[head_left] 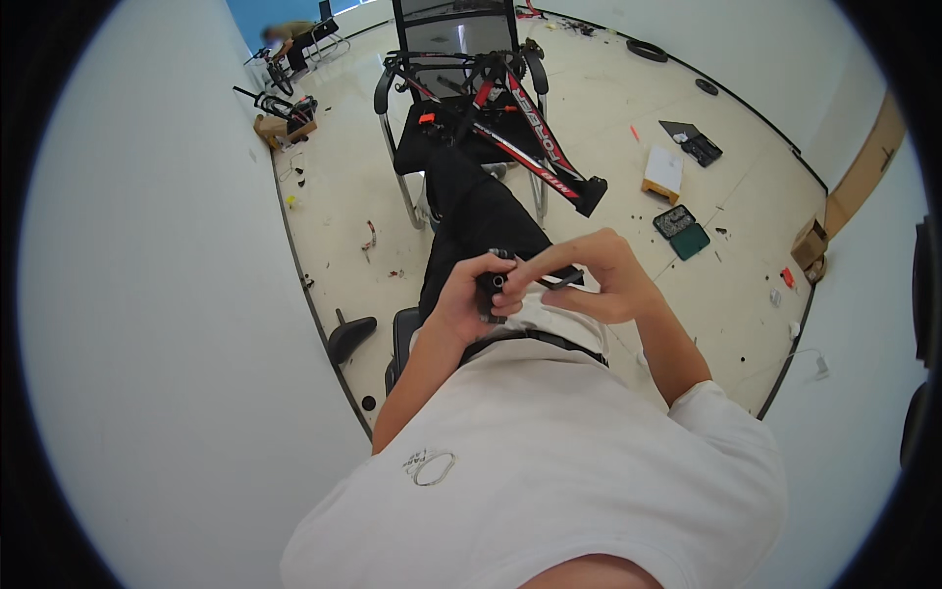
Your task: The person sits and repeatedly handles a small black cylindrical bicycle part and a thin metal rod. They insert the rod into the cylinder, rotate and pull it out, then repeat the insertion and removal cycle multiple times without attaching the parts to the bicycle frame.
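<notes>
Holding a black part above the lap, the left hand has its grip closed round it, the thumb across the top and the fingers curled about the side. A small round opening with a pale rim shows on the part, facing up. The right hand comes in from the other side; its index finger reaches across until the tip meets the part, at least as seen from above. A slim dark piece lies between that finger and the thumb, which stand somewhat apart; whether the right grip is pressed on it, I cannot tell.

Beyond the hands, the legs in black trousers stretch toward a chair with a mesh back. A red, black and white bike frame rests across it, one end jutting past the seat's front toward the right. A small orange piece sits on the seat beside the frame.

On the floor to the left lies a saddle, near the wall, with a round black piece close by. To the right lie an open green case, a white-topped box and an open black case. Far off at upper left, another person bends near some bike parts.
</notes>
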Demonstrator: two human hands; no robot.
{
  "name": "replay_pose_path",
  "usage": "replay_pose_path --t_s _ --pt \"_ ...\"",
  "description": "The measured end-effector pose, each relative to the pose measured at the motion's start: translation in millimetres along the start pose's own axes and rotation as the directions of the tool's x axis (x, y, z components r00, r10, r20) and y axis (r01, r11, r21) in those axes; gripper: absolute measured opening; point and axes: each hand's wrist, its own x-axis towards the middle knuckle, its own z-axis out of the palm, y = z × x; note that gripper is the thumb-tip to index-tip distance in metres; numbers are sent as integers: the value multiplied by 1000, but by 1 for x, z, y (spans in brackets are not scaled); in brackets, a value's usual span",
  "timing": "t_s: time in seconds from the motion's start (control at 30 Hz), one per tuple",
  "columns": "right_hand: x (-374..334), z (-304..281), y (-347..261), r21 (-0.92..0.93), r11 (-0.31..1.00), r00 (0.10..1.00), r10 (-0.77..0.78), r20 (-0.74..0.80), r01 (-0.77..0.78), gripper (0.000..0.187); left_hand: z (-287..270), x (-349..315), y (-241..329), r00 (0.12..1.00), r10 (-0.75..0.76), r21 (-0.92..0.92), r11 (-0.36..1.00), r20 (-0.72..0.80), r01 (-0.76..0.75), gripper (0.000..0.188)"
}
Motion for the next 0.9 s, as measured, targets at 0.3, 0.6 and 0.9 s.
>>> replay_pose_path --t_s 0.3,0.6,0.9 --pt "0 26 -14 -264 937 959 -263 -108 228 31 -6 -4 -3 989 -80 -16 996 126 82 17" --pt "14 54 5 -405 850 808 -482 -340 337 31 11 -8 0 959 218 168 968 -180 -188 20" --pt "5 27 -12 162 972 984 -175 31 168 25 -4 -8 1 997 -56 120 992 54 50 30"
